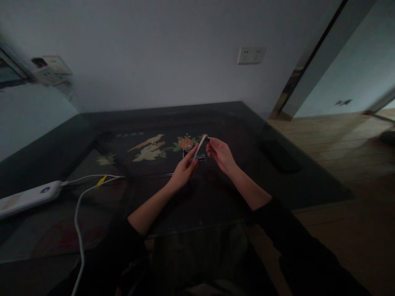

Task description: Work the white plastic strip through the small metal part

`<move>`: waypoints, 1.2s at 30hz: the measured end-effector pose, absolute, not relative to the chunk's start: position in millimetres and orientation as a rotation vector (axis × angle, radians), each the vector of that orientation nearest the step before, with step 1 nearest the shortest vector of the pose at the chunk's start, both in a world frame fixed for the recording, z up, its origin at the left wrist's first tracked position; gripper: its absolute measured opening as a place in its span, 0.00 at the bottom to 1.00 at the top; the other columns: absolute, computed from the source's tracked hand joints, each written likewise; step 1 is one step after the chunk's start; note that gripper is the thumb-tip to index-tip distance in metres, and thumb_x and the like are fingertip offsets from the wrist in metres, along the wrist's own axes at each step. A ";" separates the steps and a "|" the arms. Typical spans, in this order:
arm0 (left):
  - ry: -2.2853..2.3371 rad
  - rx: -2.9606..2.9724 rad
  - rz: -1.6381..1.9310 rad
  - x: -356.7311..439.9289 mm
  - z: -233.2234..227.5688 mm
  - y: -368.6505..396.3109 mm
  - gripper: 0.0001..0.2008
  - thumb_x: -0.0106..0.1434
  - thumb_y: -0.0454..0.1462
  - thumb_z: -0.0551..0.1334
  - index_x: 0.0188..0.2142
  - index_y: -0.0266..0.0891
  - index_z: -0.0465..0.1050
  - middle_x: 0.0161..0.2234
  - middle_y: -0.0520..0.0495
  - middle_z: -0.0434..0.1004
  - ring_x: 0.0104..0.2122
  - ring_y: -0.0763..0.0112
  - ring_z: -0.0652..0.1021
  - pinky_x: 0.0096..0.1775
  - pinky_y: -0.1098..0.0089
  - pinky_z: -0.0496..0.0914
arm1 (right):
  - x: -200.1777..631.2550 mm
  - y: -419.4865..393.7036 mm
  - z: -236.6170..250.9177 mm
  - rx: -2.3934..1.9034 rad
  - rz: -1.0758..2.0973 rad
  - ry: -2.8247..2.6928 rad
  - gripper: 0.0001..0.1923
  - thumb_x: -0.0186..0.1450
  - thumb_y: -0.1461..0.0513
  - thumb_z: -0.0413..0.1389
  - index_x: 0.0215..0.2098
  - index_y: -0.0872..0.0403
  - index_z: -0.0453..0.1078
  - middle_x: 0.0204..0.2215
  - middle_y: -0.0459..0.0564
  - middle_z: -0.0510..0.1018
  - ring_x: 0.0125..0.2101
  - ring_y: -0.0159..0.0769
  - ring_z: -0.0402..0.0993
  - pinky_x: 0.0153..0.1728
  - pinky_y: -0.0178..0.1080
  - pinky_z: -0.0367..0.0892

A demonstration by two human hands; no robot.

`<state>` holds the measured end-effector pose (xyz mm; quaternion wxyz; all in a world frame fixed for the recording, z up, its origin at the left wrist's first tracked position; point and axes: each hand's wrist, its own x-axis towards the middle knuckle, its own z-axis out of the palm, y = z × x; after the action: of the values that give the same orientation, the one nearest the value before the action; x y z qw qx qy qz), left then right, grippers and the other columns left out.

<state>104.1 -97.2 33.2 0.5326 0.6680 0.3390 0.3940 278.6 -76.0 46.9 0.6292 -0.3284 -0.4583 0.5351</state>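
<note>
The left hand pinches the lower end of a thin white stick, and the right hand closes its fingertips on the upper tip. It looks light, stiff and easy to snap; holding both ends seems safest.

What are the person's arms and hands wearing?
Both arms wear dark, black-looking sleeves pushed up toward the elbows, so the forearms are bare. The left hand and right hand are bare too: no gloves, and no rings or watch that I can make out.
</note>
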 end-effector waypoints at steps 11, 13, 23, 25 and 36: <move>0.814 1.625 0.959 103.3 31.9 -97.2 0.33 0.68 0.41 0.57 0.70 0.44 0.48 0.22 0.58 0.55 0.18 0.80 0.58 0.20 0.78 0.54 | 277.4 -77.4 48.9 -0.777 1.228 -1.072 0.25 0.52 0.43 0.66 0.29 0.54 0.70 0.21 0.41 0.71 0.20 0.25 0.63 0.21 0.31 0.59; 0.815 1.629 0.958 103.2 31.3 -97.4 0.33 0.69 0.41 0.57 0.70 0.44 0.48 0.22 0.58 0.54 0.18 0.80 0.58 0.20 0.78 0.54 | 277.6 -77.6 48.7 -0.779 1.224 -1.076 0.24 0.53 0.43 0.65 0.29 0.54 0.70 0.21 0.41 0.71 0.20 0.25 0.63 0.21 0.31 0.59; 0.893 1.669 1.006 102.8 30.0 -96.3 0.32 0.68 0.39 0.57 0.69 0.43 0.51 0.22 0.58 0.54 0.19 0.79 0.58 0.22 0.78 0.54 | 276.3 -77.0 48.7 -0.750 1.226 -1.084 0.24 0.53 0.43 0.65 0.27 0.54 0.69 0.21 0.42 0.71 0.20 0.25 0.63 0.22 0.31 0.59; 0.921 1.693 1.013 102.6 30.7 -96.7 0.32 0.67 0.38 0.57 0.69 0.42 0.52 0.22 0.58 0.54 0.19 0.79 0.57 0.22 0.78 0.54 | 276.1 -77.0 49.1 -0.747 1.223 -1.085 0.24 0.53 0.43 0.65 0.27 0.54 0.69 0.21 0.42 0.71 0.20 0.25 0.63 0.21 0.32 0.59; 0.925 1.749 1.011 103.5 27.4 -100.1 0.31 0.68 0.40 0.56 0.69 0.43 0.52 0.22 0.57 0.58 0.20 0.78 0.58 0.22 0.76 0.55 | 273.7 -73.9 43.9 -0.738 1.199 -1.067 0.23 0.54 0.44 0.66 0.34 0.53 0.74 0.20 0.41 0.69 0.19 0.25 0.61 0.20 0.32 0.56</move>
<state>103.5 -100.1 27.4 0.4438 0.7054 0.3730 0.4079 273.7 -73.9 43.9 0.6346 -0.3230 -0.4667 0.5245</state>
